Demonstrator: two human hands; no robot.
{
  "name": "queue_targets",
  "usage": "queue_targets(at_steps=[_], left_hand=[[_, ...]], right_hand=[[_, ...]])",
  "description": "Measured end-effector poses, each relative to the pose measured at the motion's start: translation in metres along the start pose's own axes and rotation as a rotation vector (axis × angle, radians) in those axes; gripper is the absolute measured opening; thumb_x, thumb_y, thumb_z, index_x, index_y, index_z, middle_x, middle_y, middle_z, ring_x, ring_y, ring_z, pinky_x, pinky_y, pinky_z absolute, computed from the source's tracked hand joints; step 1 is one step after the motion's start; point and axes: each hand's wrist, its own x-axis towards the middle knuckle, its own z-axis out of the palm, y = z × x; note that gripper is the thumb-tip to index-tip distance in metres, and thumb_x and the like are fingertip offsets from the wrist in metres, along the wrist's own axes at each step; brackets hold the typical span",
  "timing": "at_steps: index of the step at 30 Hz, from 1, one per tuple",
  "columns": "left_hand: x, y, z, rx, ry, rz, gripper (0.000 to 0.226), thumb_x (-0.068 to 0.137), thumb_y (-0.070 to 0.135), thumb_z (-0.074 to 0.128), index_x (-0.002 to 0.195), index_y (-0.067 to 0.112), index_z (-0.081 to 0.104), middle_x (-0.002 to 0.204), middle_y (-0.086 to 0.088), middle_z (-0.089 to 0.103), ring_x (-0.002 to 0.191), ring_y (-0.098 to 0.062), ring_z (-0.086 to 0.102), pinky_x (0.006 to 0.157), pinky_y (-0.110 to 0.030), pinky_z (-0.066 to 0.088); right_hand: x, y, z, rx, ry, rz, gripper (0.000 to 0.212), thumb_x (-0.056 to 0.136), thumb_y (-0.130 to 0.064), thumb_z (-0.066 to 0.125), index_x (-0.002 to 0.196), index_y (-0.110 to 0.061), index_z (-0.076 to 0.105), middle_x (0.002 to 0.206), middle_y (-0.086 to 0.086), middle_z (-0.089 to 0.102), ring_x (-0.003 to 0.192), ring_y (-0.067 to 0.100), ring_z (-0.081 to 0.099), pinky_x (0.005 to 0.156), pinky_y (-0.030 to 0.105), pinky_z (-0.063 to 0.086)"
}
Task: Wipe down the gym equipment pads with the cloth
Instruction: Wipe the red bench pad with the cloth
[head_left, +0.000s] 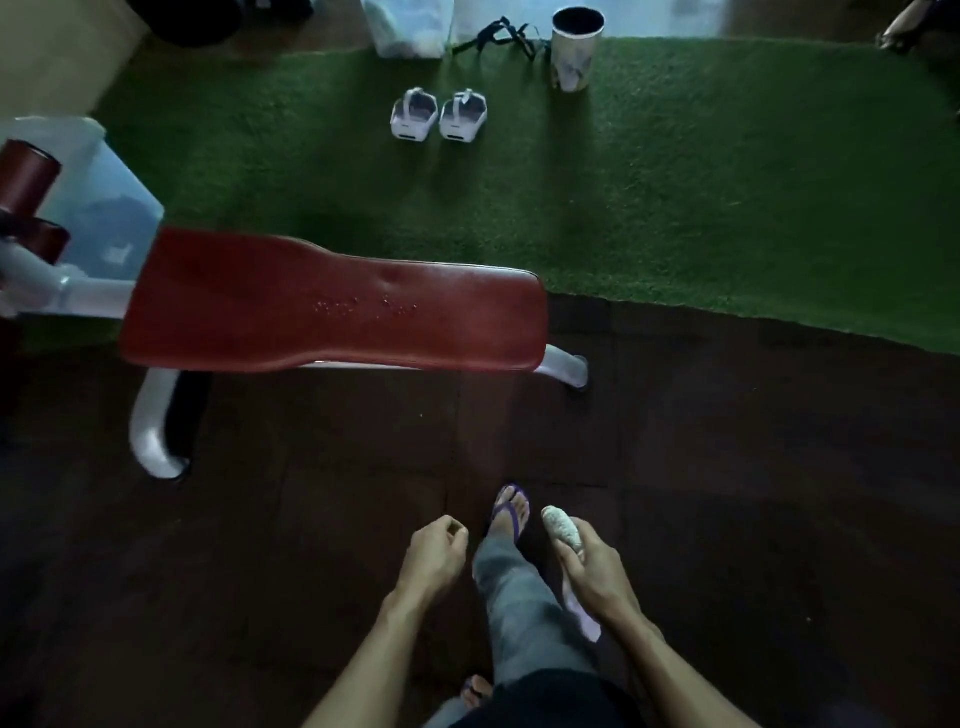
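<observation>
A long red bench pad lies across the left middle on a white metal frame, with small droplets on its surface near the centre. Two red roller pads stand at the far left. My right hand is low in the view, well short of the bench, closed around a bunched whitish cloth whose tail hangs under the wrist. My left hand hovers beside it with fingers loosely curled and nothing in it.
Green turf covers the floor beyond the bench, with dark rubber tiles under me. A pair of white push-up handles, a black strap, a tall cup and a clear bag sit on the turf. My sandalled foot is forward.
</observation>
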Motion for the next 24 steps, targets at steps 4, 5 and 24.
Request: queue_targets(at_steps=[4,5,24], left_hand=[[0.075,0.039,-0.049,0.002,0.040,-0.001,0.021,0.100,0.025,0.054,0.100,0.014,0.071,0.077,0.004,0.065,0.082,-0.020,0.064,0.076,-0.031,0.048],[0.096,0.048,-0.061,0.011,0.055,0.004,0.021,0.100,0.025,0.054,0.101,0.014,0.072,0.079,0.002,0.066,0.081,-0.020,0.064,0.074,-0.030,0.047],[0.539,0.056,-0.169,0.604,0.542,0.619,0.061,0.102,0.049,0.036,0.155,0.019,0.036,0.168,-0.013,0.020,0.157,-0.030,0.016,0.125,-0.052,0.016]], right_hand=[[0.092,-0.038,-0.006,-0.016,-0.034,0.017,0.024,0.099,-0.020,0.057,0.122,-0.028,0.060,0.097,-0.008,0.071,0.088,0.008,0.066,0.068,0.008,0.044],[0.117,-0.048,-0.007,-0.016,-0.034,0.023,0.025,0.099,-0.019,0.057,0.121,-0.030,0.060,0.097,-0.008,0.070,0.090,0.011,0.066,0.069,0.009,0.044],[0.524,-0.134,0.093,-0.424,0.554,-0.237,0.067,0.095,-0.064,0.038,0.147,-0.024,0.047,0.157,0.007,0.041,0.149,0.029,0.031,0.114,0.058,0.033]])
